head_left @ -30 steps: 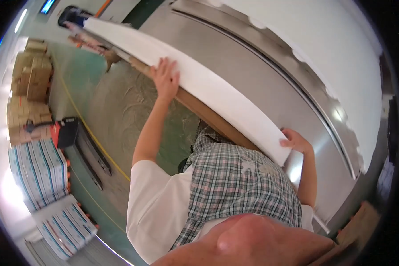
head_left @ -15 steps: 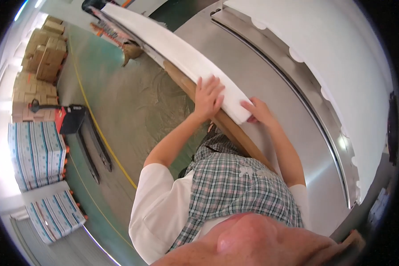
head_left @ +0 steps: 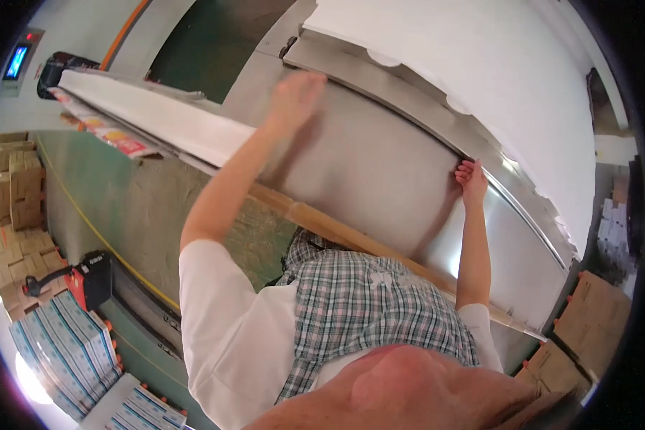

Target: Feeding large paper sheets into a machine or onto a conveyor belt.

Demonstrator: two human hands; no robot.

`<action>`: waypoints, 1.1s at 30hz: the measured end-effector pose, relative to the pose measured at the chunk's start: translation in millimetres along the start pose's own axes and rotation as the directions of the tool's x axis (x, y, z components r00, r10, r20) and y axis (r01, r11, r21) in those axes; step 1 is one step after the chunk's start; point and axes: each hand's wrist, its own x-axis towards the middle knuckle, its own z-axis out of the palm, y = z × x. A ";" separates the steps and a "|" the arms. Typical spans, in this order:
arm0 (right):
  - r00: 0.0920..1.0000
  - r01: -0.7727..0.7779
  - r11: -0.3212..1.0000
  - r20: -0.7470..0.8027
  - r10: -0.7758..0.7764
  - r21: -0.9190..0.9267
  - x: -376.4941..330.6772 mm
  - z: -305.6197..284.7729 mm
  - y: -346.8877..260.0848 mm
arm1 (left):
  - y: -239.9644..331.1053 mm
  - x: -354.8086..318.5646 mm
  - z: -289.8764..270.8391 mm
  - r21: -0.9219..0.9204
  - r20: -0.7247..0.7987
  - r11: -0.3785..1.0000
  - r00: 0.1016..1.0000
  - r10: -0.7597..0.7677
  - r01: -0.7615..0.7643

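Note:
A long metal bar [head_left: 394, 92] with a dark near edge runs across the steel table [head_left: 369, 154]. Close to its left end is my left hand [head_left: 297, 99], blurred, its fingers at the bar's near edge. Farther right, my right hand [head_left: 471, 179] has its fingers curled against the same edge. White sheet material [head_left: 473, 54] with a scalloped edge lies beyond the bar. To the left, a long white folded stack [head_left: 158, 107] rests along the table's near side, partly hidden behind my left forearm.
A wooden edge strip [head_left: 315, 218] borders the table in front of my checked apron. On the left floor stand a red and black pallet truck [head_left: 93, 279], wrapped stacks [head_left: 64, 351] and cardboard boxes [head_left: 25, 186]. More boxes [head_left: 591, 315] are at the lower right.
Both hands have left the white stack and moved to the metal bar, the left one forward and left, the right one to the right. The view has turned, and the stack appears farther left.

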 end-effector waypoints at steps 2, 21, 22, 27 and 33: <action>0.997 -0.046 0.999 -0.058 0.048 0.024 4.0 0.6 -2.1 | -54.5 68.1 9.6 0.089 -0.124 0.995 0.991 0.047 -0.036; 0.969 -0.124 0.979 -0.231 0.084 -0.164 39.5 7.5 -22.4 | -141.5 254.2 110.1 -0.382 -0.434 0.920 0.863 -0.258 0.084; 0.972 -0.129 0.979 -0.214 0.093 -0.157 35.0 8.0 -22.9 | -142.3 251.0 107.3 -0.411 -0.417 0.910 0.877 -0.239 0.052; 0.981 -0.135 0.974 -0.163 0.105 -0.184 12.2 13.6 -20.6 | -146.5 230.8 79.3 -0.574 -0.117 0.799 0.948 -0.295 0.178; 0.980 -0.167 0.963 -0.143 0.139 -0.210 -6.3 7.1 -20.6 | -137.2 212.9 59.7 -0.629 0.160 0.711 0.948 -0.276 0.314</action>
